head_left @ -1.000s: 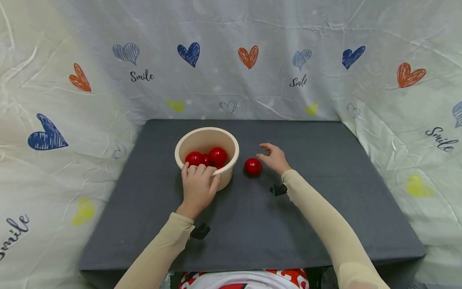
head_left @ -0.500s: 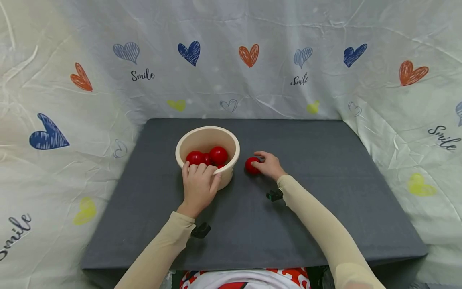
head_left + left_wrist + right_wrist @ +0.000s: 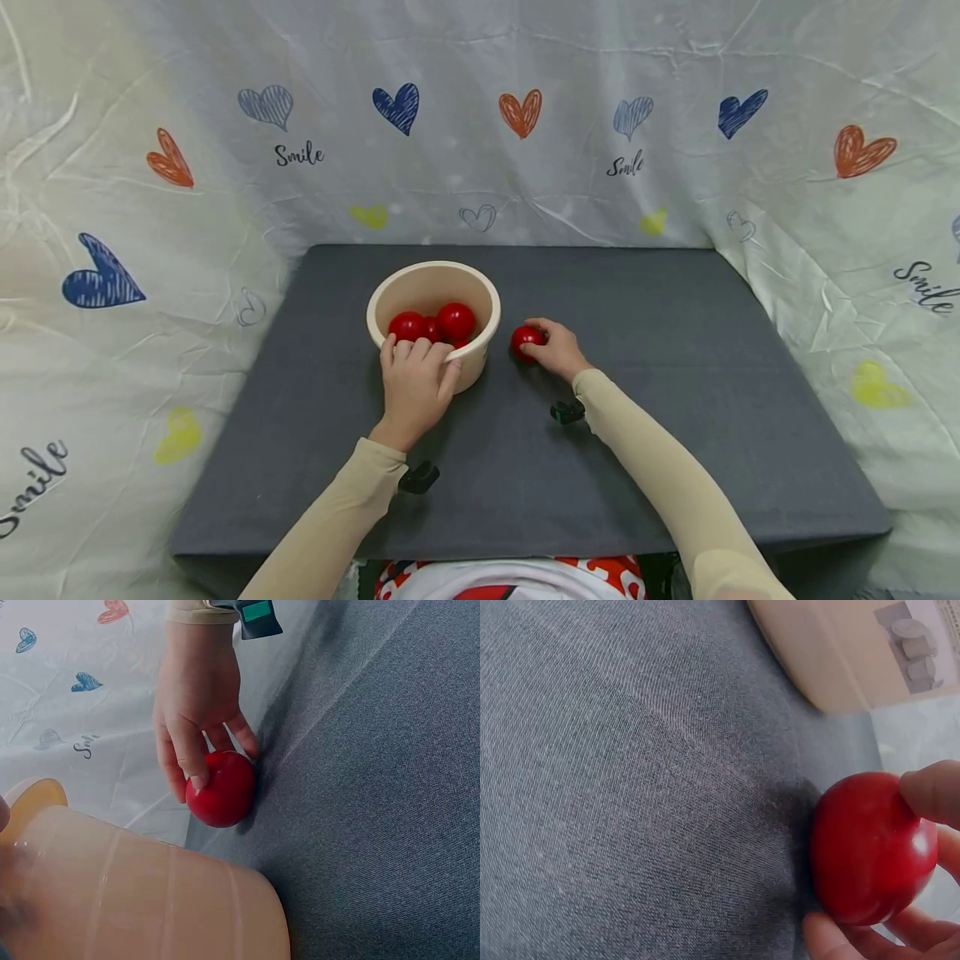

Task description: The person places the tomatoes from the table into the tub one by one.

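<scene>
A cream plastic bucket (image 3: pixel 477 354) stands upright at left-centre of the table in the head view, with several glossy red apple-like balls (image 3: pixel 455 322) inside. My left hand (image 3: pixel 416 383) grips its near rim, fingers curled over into the mouth and thumb outside. To the right of the bucket, another red apple-like ball (image 3: pixel 870 851) sits on the cloth. My right hand (image 3: pixel 561 351) holds that ball, the thumb on one side and the fingers around the other, as the left wrist view also shows. The near rim and my left fingers hide part of the bucket's contents.
A dark grey cloth (image 3: pixel 660 467) covers the table, its near edge by the person's lap. Behind and at the sides hangs a pale sheet (image 3: pixel 570 50) printed with hearts and "Smile". A black wrist camera (image 3: pixel 567 412) sits under the right wrist.
My right hand has come down and toward me onto the loose red ball, and its fingers have closed around it. The left hand has stayed on the bucket rim.
</scene>
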Demonstrator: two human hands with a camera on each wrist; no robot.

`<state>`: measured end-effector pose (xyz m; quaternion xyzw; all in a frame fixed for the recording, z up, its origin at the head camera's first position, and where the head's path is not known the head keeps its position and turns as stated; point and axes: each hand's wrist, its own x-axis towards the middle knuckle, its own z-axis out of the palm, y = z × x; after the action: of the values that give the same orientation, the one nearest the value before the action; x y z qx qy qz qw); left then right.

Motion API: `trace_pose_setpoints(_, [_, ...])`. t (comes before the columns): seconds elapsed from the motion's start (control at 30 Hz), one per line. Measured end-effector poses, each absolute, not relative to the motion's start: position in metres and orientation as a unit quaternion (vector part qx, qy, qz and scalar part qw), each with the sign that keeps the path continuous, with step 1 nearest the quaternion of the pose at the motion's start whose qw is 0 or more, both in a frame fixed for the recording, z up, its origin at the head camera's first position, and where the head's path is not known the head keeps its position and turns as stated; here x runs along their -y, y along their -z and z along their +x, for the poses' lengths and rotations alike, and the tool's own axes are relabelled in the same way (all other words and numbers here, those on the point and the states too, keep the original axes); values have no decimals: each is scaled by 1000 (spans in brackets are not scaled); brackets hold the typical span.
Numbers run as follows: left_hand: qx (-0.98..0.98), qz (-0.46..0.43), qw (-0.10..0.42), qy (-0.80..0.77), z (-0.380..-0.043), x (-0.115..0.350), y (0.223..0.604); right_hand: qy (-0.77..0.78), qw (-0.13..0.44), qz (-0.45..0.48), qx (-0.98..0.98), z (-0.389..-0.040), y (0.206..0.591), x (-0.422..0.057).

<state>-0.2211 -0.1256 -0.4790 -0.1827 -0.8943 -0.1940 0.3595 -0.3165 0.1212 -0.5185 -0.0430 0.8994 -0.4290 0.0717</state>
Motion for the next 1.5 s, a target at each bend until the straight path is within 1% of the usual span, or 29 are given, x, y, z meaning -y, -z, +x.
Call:
trace_pose_setpoints(0.43, [898, -179, 351, 193, -222, 125, 481, 456, 60, -38, -887, -314, 522, -121])
trace_pose_setpoints(0.7, [895, -181, 359, 194, -222, 124, 482, 460, 63, -38, -885, -312, 522, -123])
trace_pose_setpoints(0.97, [897, -181, 355, 195, -221, 124, 481, 458, 56, -38, -887, -312, 518, -128])
trace_pose_setpoints(1.17, [896, -180, 358, 190, -221, 125, 482, 473, 26, -44, -879, -321, 491, -135])
trace_pose_setpoints(1.5, [893, -183, 363, 191, -223, 127, 481, 463, -39, -83, -881, -340, 419, -143])
